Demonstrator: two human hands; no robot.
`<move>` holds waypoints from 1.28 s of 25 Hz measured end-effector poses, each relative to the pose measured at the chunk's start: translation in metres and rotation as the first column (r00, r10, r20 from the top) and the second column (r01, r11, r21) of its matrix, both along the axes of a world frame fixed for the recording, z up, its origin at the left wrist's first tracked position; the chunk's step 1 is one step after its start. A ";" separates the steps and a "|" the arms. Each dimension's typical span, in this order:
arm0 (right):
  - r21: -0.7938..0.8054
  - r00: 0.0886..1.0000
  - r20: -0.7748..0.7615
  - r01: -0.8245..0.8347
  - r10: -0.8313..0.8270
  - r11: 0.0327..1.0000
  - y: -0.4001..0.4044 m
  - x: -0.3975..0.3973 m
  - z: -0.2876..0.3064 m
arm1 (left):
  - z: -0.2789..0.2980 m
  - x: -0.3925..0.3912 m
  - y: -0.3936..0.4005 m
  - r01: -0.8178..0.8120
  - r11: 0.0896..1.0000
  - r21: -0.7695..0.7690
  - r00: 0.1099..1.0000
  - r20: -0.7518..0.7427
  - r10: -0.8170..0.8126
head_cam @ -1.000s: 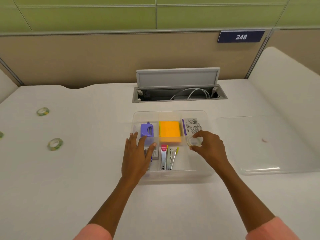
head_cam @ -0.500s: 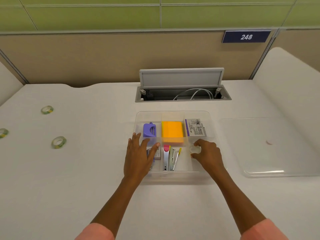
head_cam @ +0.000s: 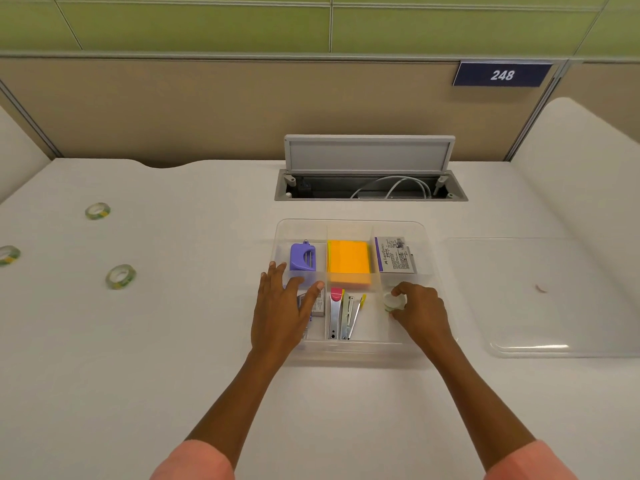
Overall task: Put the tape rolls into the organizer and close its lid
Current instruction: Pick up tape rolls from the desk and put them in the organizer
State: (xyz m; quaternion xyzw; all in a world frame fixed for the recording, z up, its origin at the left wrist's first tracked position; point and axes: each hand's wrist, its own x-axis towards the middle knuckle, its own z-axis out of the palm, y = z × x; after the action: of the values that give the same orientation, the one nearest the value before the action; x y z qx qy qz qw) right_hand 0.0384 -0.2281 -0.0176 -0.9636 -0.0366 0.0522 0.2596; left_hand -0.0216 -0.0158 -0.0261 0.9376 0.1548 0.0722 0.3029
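In the near-right compartment of the clear organizer [head_cam: 353, 225], a tape roll [head_cam: 393, 303] is pinched by the right hand [head_cam: 420, 311], apparently for setting down; it seems tilted, though its axis cannot be told. The left hand [head_cam: 282, 311] is laid flat, released, probably steadying the organizer. Three rolls [head_cam: 120, 276] lie flat far left, holes upward.

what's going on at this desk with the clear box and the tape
A person is loading tape rolls into a clear organizer on a white desk. The right hand holds one tape roll down in the organizer's front right compartment, while the left hand rests flat on the front left corner. Three more tape rolls lie out on the desk to the left. The lid lies flat to the right of the organizer, so it is not closed yet.
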 end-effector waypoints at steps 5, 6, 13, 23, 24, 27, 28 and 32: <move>0.036 1.000 0.010 0.005 -0.006 0.999 -0.002 0.000 0.000 | -0.001 -0.001 0.001 -0.003 1.000 -0.021 1.000 0.019 0.003; 0.045 1.000 0.007 0.018 -0.018 0.999 -0.004 0.001 0.001 | -0.002 -0.001 0.001 -0.002 1.000 -0.020 1.000 0.021 0.003; 0.012 0.997 0.077 -0.010 0.009 1.000 -0.006 -0.006 0.006 | -0.002 0.001 0.001 -0.001 1.000 -0.020 1.000 0.023 0.002; 0.170 0.910 0.258 -0.374 0.325 0.912 0.083 -0.017 0.044 | -0.002 -0.009 0.028 -0.089 0.985 -0.147 0.975 0.189 0.116; 0.175 0.898 0.249 -0.410 0.362 0.895 0.097 -0.018 0.042 | -0.004 -0.014 0.038 -0.115 0.984 -0.139 0.967 0.212 0.143; 0.172 0.859 0.211 -0.502 0.466 0.848 0.138 -0.020 0.040 | -0.016 -0.031 0.075 -0.206 0.973 -0.101 0.951 0.212 0.223; 0.157 0.834 0.214 -0.542 0.508 0.825 0.149 -0.019 0.039 | -0.020 -0.037 0.088 -0.240 0.967 -0.086 0.949 0.190 0.252; 0.095 0.740 0.208 -0.666 0.640 0.740 0.190 -0.015 0.027 | -0.030 -0.056 0.142 -0.366 0.930 -0.020 0.918 0.153 0.365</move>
State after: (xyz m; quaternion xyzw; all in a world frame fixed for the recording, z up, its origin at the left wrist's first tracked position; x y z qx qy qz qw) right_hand 0.0234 -0.0376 0.0091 -0.8654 -0.3980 0.0589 0.2986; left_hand -0.0779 0.1265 -0.0558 0.8852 0.3029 0.2005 0.2908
